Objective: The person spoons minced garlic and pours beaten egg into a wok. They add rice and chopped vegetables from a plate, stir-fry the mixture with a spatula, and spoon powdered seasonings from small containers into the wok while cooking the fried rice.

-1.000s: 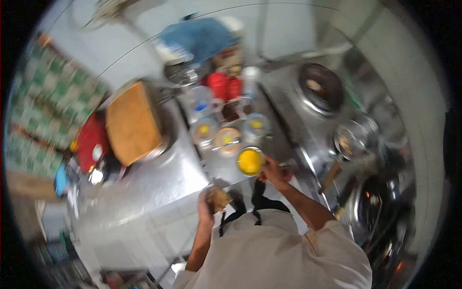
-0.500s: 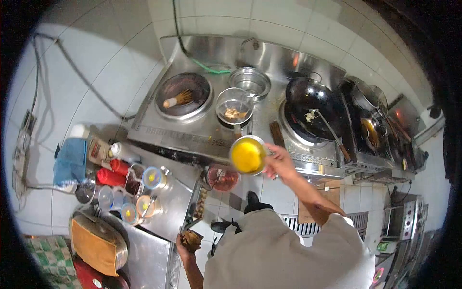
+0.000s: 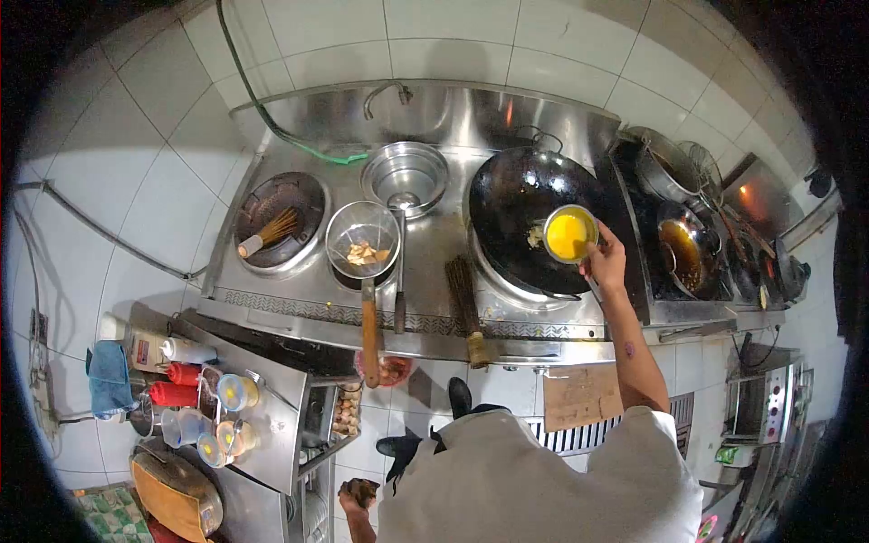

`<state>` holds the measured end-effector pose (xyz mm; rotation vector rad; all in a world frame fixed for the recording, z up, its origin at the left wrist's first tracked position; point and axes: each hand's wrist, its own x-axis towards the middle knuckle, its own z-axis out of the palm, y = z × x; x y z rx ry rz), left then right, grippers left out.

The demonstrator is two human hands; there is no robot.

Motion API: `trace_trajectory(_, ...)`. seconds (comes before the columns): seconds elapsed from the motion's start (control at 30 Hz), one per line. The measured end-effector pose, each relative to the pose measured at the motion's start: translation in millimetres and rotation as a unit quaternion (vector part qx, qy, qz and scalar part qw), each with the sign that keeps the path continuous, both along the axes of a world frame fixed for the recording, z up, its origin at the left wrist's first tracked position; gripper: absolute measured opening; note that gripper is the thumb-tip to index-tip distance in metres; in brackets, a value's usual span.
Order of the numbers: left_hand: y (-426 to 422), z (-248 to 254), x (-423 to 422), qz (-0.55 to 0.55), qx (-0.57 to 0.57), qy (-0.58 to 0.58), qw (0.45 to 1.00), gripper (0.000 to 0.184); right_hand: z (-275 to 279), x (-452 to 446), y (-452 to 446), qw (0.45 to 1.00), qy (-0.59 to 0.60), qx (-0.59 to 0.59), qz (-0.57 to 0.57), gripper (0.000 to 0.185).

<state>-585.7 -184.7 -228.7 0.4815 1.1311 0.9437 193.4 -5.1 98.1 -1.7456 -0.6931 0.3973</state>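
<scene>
A metal bowl of yellow liquid (image 3: 569, 235) is gripped at its right rim by my right hand (image 3: 606, 261). It hangs over the right part of a large black wok (image 3: 511, 204), which has a small pale heap in it. Low in the view, beside my body, my left hand (image 3: 355, 503) is closed on a brown object (image 3: 365, 490) that I cannot make out. Left of the wok, a strainer (image 3: 362, 237) holds pale pieces, and a bamboo brush (image 3: 464, 303) lies across the stove's front edge.
A metal basin (image 3: 405, 172) with a ladle sits behind the strainer. Another wok (image 3: 282, 217) holds a whisk brush at the left. Containers and red bottles (image 3: 174, 394) stand on the lower-left counter. At the right are a pot (image 3: 668, 167) and a pan of brown liquid (image 3: 690, 249).
The view has turned from the side counter to the stove. My right hand has carried the bowl from beside the counter to above the large wok. My left hand stays low.
</scene>
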Motion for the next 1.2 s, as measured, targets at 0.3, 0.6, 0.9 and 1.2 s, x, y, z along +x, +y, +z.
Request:
trace_trajectory(0.3, -58, 1, 44, 0.152, -0.133, -0.176, 0.963, 0.041, -40, 77, 24, 1.0, 0.018, -0.018, -0.017, 0.05)
trace_trajectory(0.6, -36, 29, 78, 0.152, -0.088, -0.039, 0.984, 0.054, -43, 85, 43, 1.0, 0.016, -0.02, -0.009, 0.05)
trace_trajectory(0.9, -22, 15, 92, 0.277, -0.242, 0.137, 0.92, 0.051, -35, 91, 51, 1.0, 0.025, 0.005, -0.009, 0.049)
trace_trajectory(1.2, -38, 9, 84, 0.193, -0.204, 0.215, 0.935, 0.048, -27, 93, 49, 0.996, 0.086, 0.008, -0.01, 0.05)
